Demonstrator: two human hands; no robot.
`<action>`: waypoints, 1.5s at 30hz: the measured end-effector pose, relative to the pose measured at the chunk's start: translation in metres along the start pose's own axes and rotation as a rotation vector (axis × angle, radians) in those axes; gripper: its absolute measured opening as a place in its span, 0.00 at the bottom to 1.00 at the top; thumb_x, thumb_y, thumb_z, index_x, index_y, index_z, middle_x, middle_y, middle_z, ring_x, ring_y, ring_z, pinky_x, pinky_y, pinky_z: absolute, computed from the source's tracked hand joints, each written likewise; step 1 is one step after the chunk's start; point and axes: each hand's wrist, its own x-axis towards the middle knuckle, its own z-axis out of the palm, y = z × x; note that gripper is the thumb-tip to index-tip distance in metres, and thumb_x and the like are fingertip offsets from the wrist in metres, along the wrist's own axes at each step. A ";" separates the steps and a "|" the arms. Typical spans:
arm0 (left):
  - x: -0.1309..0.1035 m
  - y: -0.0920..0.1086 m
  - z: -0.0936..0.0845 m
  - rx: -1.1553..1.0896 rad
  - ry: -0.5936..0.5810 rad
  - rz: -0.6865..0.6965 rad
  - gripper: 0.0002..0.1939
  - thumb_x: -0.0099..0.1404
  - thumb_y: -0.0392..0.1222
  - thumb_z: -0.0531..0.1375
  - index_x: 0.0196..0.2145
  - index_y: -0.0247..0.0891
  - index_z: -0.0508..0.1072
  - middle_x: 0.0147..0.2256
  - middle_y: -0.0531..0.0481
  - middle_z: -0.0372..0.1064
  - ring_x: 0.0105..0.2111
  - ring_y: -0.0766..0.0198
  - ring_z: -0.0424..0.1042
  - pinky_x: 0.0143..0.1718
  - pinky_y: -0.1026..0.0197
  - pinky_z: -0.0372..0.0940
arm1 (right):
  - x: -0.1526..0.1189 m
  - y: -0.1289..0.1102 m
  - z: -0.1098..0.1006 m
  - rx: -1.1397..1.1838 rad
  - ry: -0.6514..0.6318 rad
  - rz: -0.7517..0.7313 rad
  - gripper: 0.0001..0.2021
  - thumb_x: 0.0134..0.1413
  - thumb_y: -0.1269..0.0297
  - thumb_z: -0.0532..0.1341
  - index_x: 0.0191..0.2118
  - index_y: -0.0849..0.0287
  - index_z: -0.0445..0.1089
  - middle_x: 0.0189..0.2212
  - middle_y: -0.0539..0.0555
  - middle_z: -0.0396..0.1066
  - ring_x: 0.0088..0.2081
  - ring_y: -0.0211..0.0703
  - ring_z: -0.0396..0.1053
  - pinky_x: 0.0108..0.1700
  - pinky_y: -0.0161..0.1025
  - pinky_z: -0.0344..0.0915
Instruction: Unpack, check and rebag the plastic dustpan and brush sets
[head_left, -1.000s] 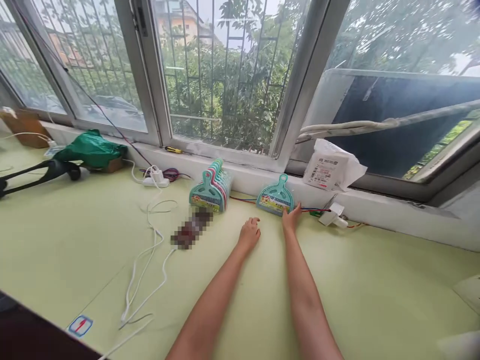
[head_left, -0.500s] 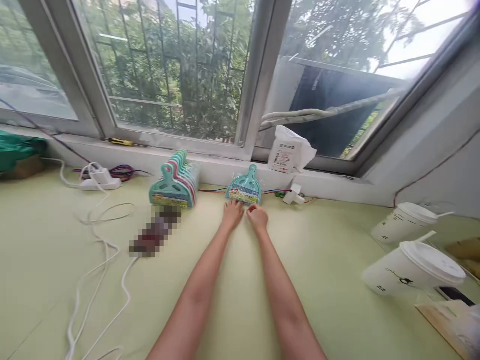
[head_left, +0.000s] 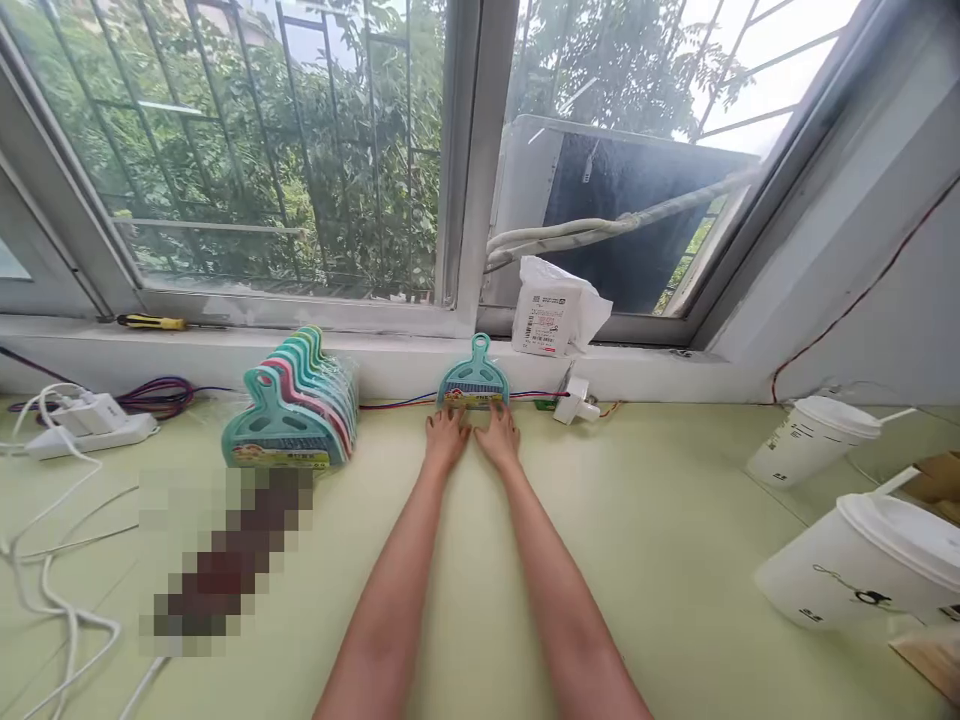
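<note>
A teal dustpan and brush set (head_left: 474, 376) in clear wrapping stands upright against the low white wall under the window. My left hand (head_left: 448, 442) touches the lower left of its front with spread fingertips. On the lower right, my right hand (head_left: 498, 438) does likewise, its thumb turned inward toward the other thumb. Neither hand is wrapped round the set; the fingers cover part of its printed label. To the left, a row of similar wrapped dustpan sets (head_left: 289, 410), teal with a pink one among them, stands one behind another.
Left are a power strip (head_left: 90, 432), white cables (head_left: 75, 610) and a blurred-out object (head_left: 225, 560). A screwdriver (head_left: 154, 322) and a white paper package (head_left: 555, 312) lie along the sill. A white plug adapter (head_left: 576, 400) and two lidded cups (head_left: 810, 440) are to the right.
The view has shifted right and closer. My right hand's fingers, curled in before, now spread on the set's front. The set stands against the wall as before.
</note>
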 end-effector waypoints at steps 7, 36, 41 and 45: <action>-0.001 0.001 -0.009 -0.021 0.063 -0.034 0.24 0.67 0.45 0.51 0.60 0.46 0.60 0.54 0.39 0.61 0.53 0.49 0.60 0.54 0.47 0.54 | -0.001 -0.002 -0.004 0.021 0.019 0.043 0.30 0.49 0.63 0.58 0.61 0.53 0.57 0.62 0.59 0.52 0.60 0.53 0.55 0.55 0.46 0.57; -0.002 0.010 -0.025 -0.055 0.438 0.033 0.18 0.65 0.42 0.52 0.52 0.39 0.66 0.52 0.39 0.64 0.53 0.51 0.63 0.52 0.50 0.58 | 0.007 -0.003 -0.008 0.368 0.430 -0.116 0.19 0.56 0.69 0.49 0.49 0.60 0.71 0.55 0.58 0.65 0.57 0.43 0.60 0.59 0.42 0.56; -0.006 0.016 -0.021 -0.079 0.078 0.248 0.15 0.67 0.45 0.51 0.31 0.39 0.75 0.33 0.45 0.72 0.38 0.59 0.70 0.40 0.59 0.64 | 0.007 -0.003 -0.009 0.361 0.371 -0.136 0.18 0.56 0.70 0.49 0.46 0.60 0.73 0.54 0.57 0.68 0.59 0.43 0.58 0.60 0.42 0.54; -0.007 0.020 -0.016 -0.025 0.011 0.410 0.12 0.64 0.42 0.54 0.34 0.39 0.77 0.41 0.44 0.71 0.45 0.58 0.68 0.45 0.59 0.63 | -0.001 -0.010 -0.016 0.266 0.401 -0.133 0.18 0.58 0.70 0.47 0.44 0.58 0.73 0.49 0.56 0.71 0.56 0.44 0.61 0.57 0.43 0.55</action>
